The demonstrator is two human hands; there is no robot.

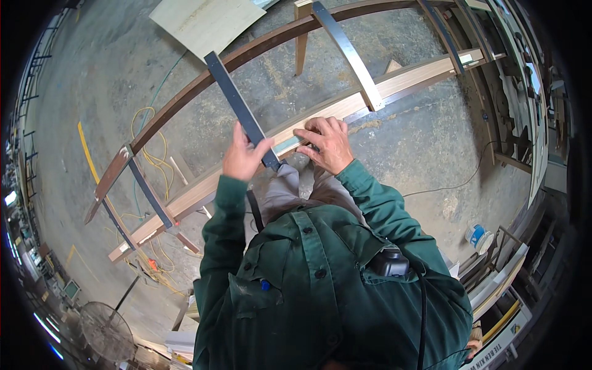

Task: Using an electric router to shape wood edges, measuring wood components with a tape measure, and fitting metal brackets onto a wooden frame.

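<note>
— Looking down past the green jacket (333,290): what has the left hand (242,157) got?

— A dark flat bar (240,108). The fingers are curled round its lower part from the left, the thumb pressed across its face near the lower end. It is a closed hold, not a loose one.

— And where does the bar lie?

— It slants up and to the left from the hand, crossing over a pale wooden rail (320,114) and reaching up to a darker rail (203,83) behind it. Its lower end sits just at the near edge of the pale one.

— The right hand (327,143)?

— Palm down on the pale rail, just right of the bar. The fingers are bent and close together, tips pressing on the wood or on a thin light strip (288,146) lying along it; I cannot tell whether they pinch anything small.

— Do the two hands touch?

— No, but they are near each other, with the bar's lower end between them.

— Anything else about?

— A second bar (348,52), lighter grey, crosses the same rails further right. More dark bars join the rails at the left. Yellow cable (154,157) lies coiled on the concrete floor (394,148) beneath, and a fan (105,330) stands at lower left.
</note>
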